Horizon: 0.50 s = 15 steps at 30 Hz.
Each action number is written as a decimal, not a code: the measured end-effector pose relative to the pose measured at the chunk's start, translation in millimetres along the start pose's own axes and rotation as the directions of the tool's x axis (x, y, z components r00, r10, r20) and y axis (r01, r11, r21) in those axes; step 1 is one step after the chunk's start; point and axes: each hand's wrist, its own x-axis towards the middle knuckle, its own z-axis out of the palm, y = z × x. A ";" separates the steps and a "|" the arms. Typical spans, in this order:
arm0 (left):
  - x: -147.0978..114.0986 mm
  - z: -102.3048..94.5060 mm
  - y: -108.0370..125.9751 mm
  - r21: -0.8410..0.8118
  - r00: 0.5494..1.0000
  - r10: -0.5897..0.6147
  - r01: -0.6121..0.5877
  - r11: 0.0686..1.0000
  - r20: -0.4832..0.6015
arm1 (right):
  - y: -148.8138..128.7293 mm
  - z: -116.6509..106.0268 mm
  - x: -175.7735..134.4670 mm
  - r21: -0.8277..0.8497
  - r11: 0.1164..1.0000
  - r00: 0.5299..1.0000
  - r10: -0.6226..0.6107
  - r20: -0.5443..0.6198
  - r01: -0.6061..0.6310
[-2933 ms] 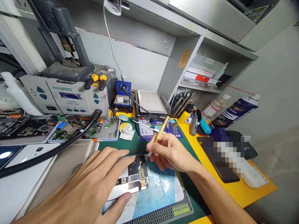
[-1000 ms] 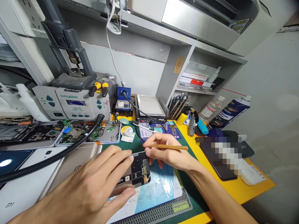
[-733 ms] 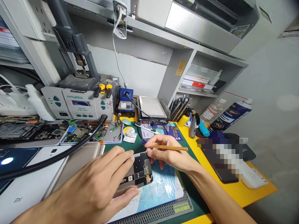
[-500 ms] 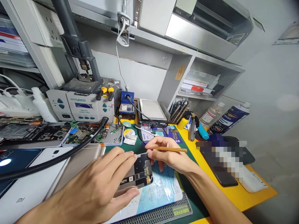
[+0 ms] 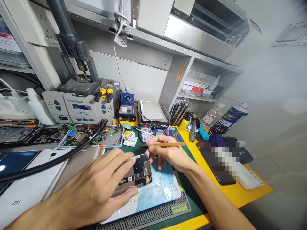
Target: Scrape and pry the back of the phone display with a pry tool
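My left hand (image 5: 96, 188) is closed around the edges of a phone screen (image 5: 136, 172), fingers along its far edge and thumb at the near edge. The screen's dark back faces up, with a flex cable and gold contacts at its right end. It lies over a pad with a blue-and-white printed surface (image 5: 163, 185). At the screen's far right corner is my right hand (image 5: 165, 151), pinching a slim, gold-brown pen-like tool (image 5: 171, 144). The tool points left; its tip is too small to make out.
A grey honeycomb mat (image 5: 144, 214) lies under the pad. Left are stacked phones (image 5: 35, 188), a black hose (image 5: 59, 163) and opened phone bodies (image 5: 88, 137). Behind stand a hot-air station (image 5: 76, 108) and a heating plate (image 5: 153, 111). At right are a spray can (image 5: 227, 119) and dark phone (image 5: 218, 166).
The whole view has shifted, so the bench appears farther left. My right hand has drawn slightly back from the screen's corner, and the tool is still in its pinch. My left hand keeps its hold.
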 end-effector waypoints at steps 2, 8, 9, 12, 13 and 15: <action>0.9 -0.6 0.5 -0.009 1.000 -0.001 0.001 1.000 0.009 | 0.5 -0.2 2.4 0.021 0.999 0.998 -0.034 -0.044 0.035; 1.5 -1.0 -1.0 -0.001 1.000 -0.009 0.009 1.000 0.010 | -2.7 -3.4 0.9 0.045 0.994 0.989 -0.091 -0.117 0.097; 1.3 -0.7 -1.2 -0.012 1.000 -0.012 0.012 1.000 0.010 | -4.6 -3.5 -0.7 0.045 0.995 0.992 -0.079 -0.100 0.084; 0.9 -0.3 -1.1 -0.045 1.000 -0.030 0.030 0.999 -0.004 | -10.3 -2.3 -4.9 -0.008 1.000 1.000 -0.004 0.021 0.004; 0.8 -0.2 -0.9 -0.051 0.999 -0.033 0.032 0.998 -0.010 | -11.6 -1.5 -5.8 -0.038 0.999 0.998 0.023 0.063 -0.020; 0.1 0.0 -0.9 -0.048 0.999 -0.033 0.032 0.998 -0.014 | -12.9 -0.3 -6.6 -0.089 0.995 0.992 0.055 0.116 -0.045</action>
